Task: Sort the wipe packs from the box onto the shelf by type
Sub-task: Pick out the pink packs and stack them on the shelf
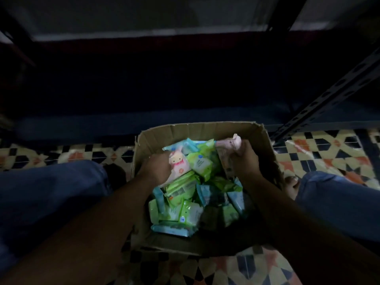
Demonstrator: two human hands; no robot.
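Observation:
An open cardboard box (197, 131) stands on the floor between my knees, filled with several green (200, 164) and light blue wipe packs (170, 230). My left hand (157, 167) grips a pink pack with a cartoon animal (177, 164) at the box's left side. Over the box's right side, my right hand (243, 159) grips another pink pack (228, 144), lifted a little above the pile. The shelf (144, 95) lies ahead, very dark, and its surface is hard to make out.
A slotted metal shelf upright (329, 95) slants up at the right. The floor has patterned tiles (320, 149). My legs in blue trousers (51, 192) flank the box on both sides.

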